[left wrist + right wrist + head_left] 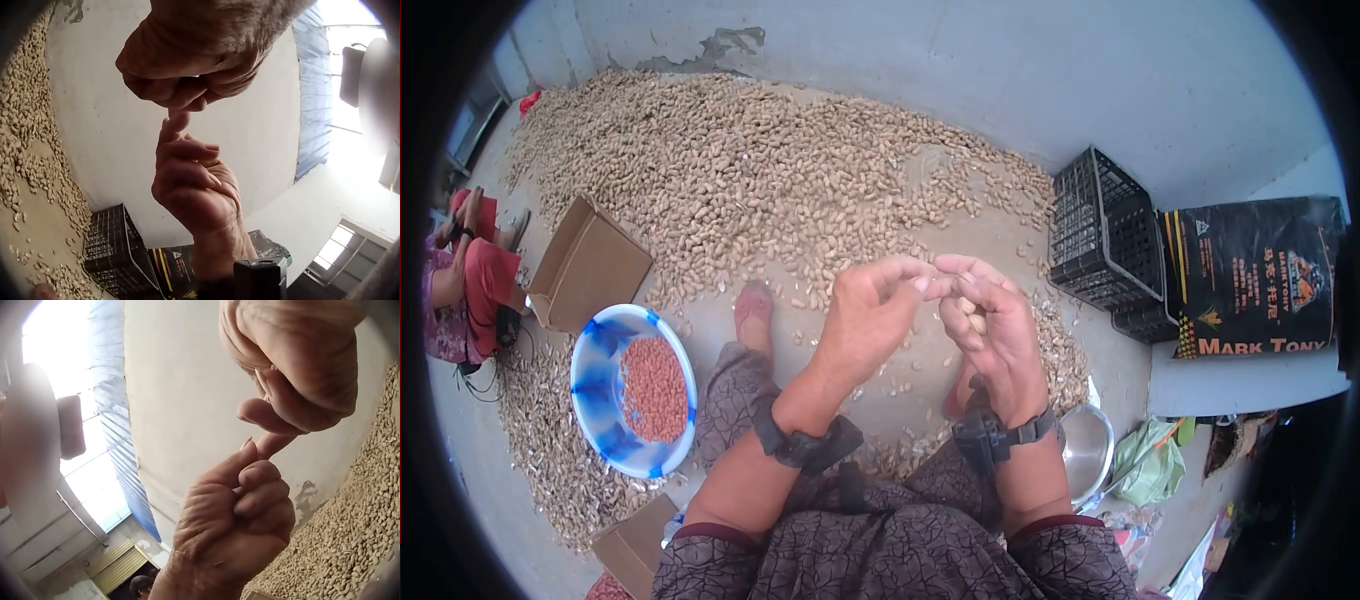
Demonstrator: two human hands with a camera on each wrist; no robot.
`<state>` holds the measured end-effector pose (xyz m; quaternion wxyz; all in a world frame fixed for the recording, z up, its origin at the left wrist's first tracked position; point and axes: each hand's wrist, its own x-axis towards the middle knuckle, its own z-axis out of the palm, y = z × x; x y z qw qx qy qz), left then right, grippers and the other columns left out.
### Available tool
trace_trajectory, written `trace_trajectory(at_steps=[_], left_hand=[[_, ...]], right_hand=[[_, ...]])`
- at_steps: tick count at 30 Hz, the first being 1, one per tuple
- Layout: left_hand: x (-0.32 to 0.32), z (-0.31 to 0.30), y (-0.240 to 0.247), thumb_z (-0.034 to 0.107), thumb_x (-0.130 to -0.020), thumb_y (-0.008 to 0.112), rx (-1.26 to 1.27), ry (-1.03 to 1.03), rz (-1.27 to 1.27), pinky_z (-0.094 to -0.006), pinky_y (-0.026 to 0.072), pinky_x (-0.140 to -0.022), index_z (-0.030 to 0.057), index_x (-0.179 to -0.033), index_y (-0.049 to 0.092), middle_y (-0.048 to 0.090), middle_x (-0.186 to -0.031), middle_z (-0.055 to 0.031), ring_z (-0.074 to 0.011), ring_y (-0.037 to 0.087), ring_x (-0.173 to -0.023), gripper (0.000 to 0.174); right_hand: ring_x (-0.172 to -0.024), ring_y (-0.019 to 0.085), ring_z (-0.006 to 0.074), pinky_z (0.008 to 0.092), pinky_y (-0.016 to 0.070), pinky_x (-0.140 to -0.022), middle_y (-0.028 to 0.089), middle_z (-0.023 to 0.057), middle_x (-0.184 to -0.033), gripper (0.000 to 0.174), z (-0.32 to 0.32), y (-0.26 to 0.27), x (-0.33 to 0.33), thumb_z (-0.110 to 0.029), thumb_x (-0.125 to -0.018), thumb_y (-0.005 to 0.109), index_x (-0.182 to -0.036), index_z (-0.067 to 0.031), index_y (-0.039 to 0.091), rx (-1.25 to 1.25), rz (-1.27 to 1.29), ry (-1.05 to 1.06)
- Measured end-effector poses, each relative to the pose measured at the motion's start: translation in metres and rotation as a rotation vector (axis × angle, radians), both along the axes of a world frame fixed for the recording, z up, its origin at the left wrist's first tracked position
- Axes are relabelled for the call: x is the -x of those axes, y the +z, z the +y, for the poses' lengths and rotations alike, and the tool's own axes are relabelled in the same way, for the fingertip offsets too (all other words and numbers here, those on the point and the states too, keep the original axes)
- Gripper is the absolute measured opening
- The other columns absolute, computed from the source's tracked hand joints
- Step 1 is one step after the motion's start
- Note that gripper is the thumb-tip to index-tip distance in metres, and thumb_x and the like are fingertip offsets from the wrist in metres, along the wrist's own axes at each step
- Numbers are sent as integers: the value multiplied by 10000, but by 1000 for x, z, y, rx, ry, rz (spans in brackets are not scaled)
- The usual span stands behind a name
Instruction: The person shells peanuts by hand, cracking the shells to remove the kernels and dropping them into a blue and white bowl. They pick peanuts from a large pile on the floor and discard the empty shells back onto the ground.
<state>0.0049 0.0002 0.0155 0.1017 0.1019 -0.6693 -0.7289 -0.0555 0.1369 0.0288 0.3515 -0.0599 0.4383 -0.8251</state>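
Both hands are raised in front of the body, fingertips meeting in the middle. The right hand (997, 325) curls its fingers round several unshelled peanuts (972, 315), which show pale in its palm. Its thumb and index finger reach toward the other hand. On the left hand (865, 315) the fingers are bent and the thumb lies by the index fingertip; I cannot tell whether something small is pinched there. In the right wrist view, the left hand (234, 528) touches the right hand's fingertips from below. Both wrists wear dark camera straps.
A broad heap of unshelled peanuts (730, 170) covers the floor ahead. At left are a blue-and-white basin (585, 375) with reddish shelled kernels (655, 390), a cardboard box (595, 265) and a seated person (480, 260). Black crates (1090, 225), a black sack (1260, 275) and a metal bowl (1105, 445) stand right.
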Motion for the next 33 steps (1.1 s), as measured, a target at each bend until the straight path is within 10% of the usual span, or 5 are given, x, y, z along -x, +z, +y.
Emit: trace_trajectory(at_steps=[9,11,17,23,33], left_hand=[[-7,-4,15,59,-760,566,302,-127,39,-214,421,-480,37,-908,640,602,-619,-28,-55,525,-518,167],[-7,-2,18,62,-769,590,310,-95,131,-175,270,-388,-10,-904,637,481,-515,63,11,349,-447,160],[-7,2,14,50,-753,593,-34,-115,81,-176,276,-394,22,-893,638,466,-512,66,6,350,-447,150],[-8,-6,15,40,-759,588,296,-1,104,-176,302,-413,16,-877,631,500,-530,53,-3,391,-479,127],[-5,-3,7,42,-768,583,165,-26,16,-178,418,-494,-7,-902,612,601,-630,-7,-32,529,-569,145]], right_hand=[[-431,446,48,149,288,-317,501,23,-682,357,-4,9,-12,-226,-885,444,-1111,51,446,-274,214,-15],[-431,447,49,149,289,-317,497,21,-678,359,-5,11,-14,-239,-889,436,-1100,51,460,-309,209,22],[-440,452,53,148,289,-322,504,28,-675,331,-7,10,-19,-256,-891,429,-1006,39,523,-292,141,90],[-454,454,47,137,290,-341,574,80,-686,220,2,5,-6,-163,-852,479,-899,39,551,-197,133,91],[-486,458,36,149,350,-408,579,53,-686,81,-1,10,-15,-50,-809,523,-835,13,567,-281,297,-64]])
